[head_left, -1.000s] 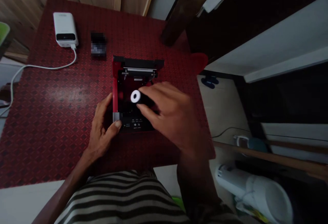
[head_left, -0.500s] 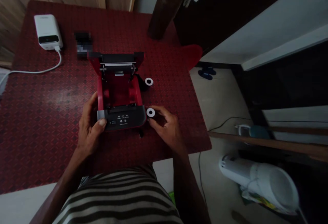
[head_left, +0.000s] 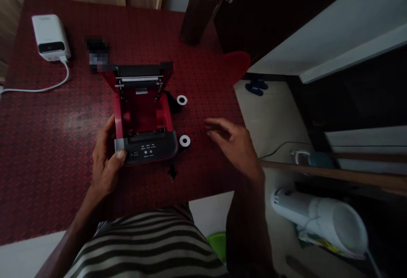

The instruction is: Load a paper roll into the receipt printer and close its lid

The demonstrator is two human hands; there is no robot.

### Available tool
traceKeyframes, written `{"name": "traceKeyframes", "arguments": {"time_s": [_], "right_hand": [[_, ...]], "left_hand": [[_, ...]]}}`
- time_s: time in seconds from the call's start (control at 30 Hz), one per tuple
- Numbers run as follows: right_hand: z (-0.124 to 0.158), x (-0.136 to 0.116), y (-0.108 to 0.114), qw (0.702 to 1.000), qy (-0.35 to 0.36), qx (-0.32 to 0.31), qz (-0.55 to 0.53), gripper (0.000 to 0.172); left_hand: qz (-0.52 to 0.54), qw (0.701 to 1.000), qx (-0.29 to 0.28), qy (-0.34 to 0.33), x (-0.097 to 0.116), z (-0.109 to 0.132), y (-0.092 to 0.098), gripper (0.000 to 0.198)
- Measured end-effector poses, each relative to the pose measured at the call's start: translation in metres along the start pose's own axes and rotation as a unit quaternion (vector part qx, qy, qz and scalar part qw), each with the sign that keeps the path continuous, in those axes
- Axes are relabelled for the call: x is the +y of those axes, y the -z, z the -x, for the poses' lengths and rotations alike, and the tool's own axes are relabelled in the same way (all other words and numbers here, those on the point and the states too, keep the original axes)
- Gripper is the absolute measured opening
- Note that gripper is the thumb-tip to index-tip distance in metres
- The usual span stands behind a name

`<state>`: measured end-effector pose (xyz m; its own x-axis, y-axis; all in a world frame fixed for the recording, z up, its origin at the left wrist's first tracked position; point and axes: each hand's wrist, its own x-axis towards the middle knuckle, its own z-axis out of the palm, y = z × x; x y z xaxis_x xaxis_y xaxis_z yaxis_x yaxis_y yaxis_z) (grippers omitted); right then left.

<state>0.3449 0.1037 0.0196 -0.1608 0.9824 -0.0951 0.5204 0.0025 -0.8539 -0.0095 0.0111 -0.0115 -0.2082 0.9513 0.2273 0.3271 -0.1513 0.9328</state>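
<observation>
1. Judging from how things lie, the work stands partway. The receipt printer (head_left: 143, 116), red with a black front, sits near the front of the desk (head_left: 47, 142) with its lid tipped back. Its paper bay shows bare red plastic with no roll inside.
2. Two black spindle pieces with white ring ends lie on the desk to the printer's right. The near spindle piece (head_left: 185, 141) is just beside the front panel, and the far spindle piece (head_left: 182, 100) is further back, beside the right wall.
3. A small black scrap (head_left: 172, 172) lies in front of the printer; I cannot tell what it is.
4. As far as the view shows, nothing is loaded, the lid is not closed, and no paper roll is in sight.
5. The left hand (head_left: 106, 159) grasps the printer's front left corner, thumb pressed on the grey edge of the panel and fingers wrapped along the left wall.
6. The right hand (head_left: 235, 142) hovers over the desk to the right of the near spindle piece, apart from it. It is slightly blurred, with fingers loosely spread, and holds nothing.
7. A white power bank (head_left: 51, 36) with its cable (head_left: 41, 88) rests at the far left of the desk.
</observation>
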Motion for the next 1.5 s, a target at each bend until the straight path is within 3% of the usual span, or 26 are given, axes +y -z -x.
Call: {"name": "traceKeyframes", "arguments": {"time_s": [0.07, 0.17, 0.3, 0.4, 0.53, 0.63, 0.7, 0.8, 0.97, 1.2, 1.37, 1.5], "right_hand": [[-0.029, -0.002, -0.016, 0.999, 0.022, 0.033, -0.013, 0.031], [-0.072, -0.001, -0.054, 0.998, 0.052, 0.032, -0.024, 0.046], [-0.098, 0.005, -0.088, 0.993, 0.097, 0.073, 0.013, 0.033], [-0.091, 0.007, -0.077, 0.989, 0.103, 0.103, 0.003, 0.031], [-0.055, -0.017, -0.029, 0.985, 0.130, 0.103, -0.049, 0.038], [-0.021, -0.056, 0.005, 0.988, 0.142, 0.017, -0.062, 0.037], [-0.006, -0.084, 0.014, 0.986, 0.147, -0.043, -0.070, 0.042], [-0.005, -0.113, 0.003, 0.976, 0.198, -0.086, -0.017, 0.040], [-0.031, -0.133, -0.047, 0.934, 0.302, -0.134, 0.138, 0.031], [-0.038, -0.148, -0.084, 0.918, 0.235, -0.140, 0.288, 0.028], [-0.042, -0.149, -0.099, 0.888, 0.245, -0.114, 0.371, 0.039], [-0.049, -0.147, -0.106, 0.878, 0.250, -0.115, 0.393, 0.037]], "left_hand": [[-0.011, 1.000, -0.002, -0.005, -0.001, 0.000, 0.000, 0.074], [-0.010, 1.000, -0.001, -0.014, -0.002, 0.000, 0.000, 0.074], [-0.002, 1.000, -0.007, -0.018, -0.002, 0.000, 0.000, 0.076], [-0.007, 1.000, -0.011, -0.015, 0.000, 0.001, 0.000, 0.077], [-0.008, 1.000, -0.017, -0.012, 0.001, 0.002, 0.001, 0.077], [-0.012, 1.000, -0.014, -0.018, -0.001, 0.003, 0.000, 0.075], [-0.015, 0.999, -0.013, -0.031, -0.003, 0.002, -0.001, 0.075], [-0.009, 0.999, -0.012, -0.049, -0.007, 0.002, -0.002, 0.073], [0.020, 0.999, -0.027, -0.041, -0.016, 0.006, -0.003, 0.073], [0.024, 0.999, -0.028, -0.027, -0.013, 0.007, -0.003, 0.075], [0.042, 0.998, -0.030, -0.024, -0.006, 0.005, -0.004, 0.074], [0.044, 0.999, -0.029, 0.002, -0.004, 0.005, -0.004, 0.076]]}}
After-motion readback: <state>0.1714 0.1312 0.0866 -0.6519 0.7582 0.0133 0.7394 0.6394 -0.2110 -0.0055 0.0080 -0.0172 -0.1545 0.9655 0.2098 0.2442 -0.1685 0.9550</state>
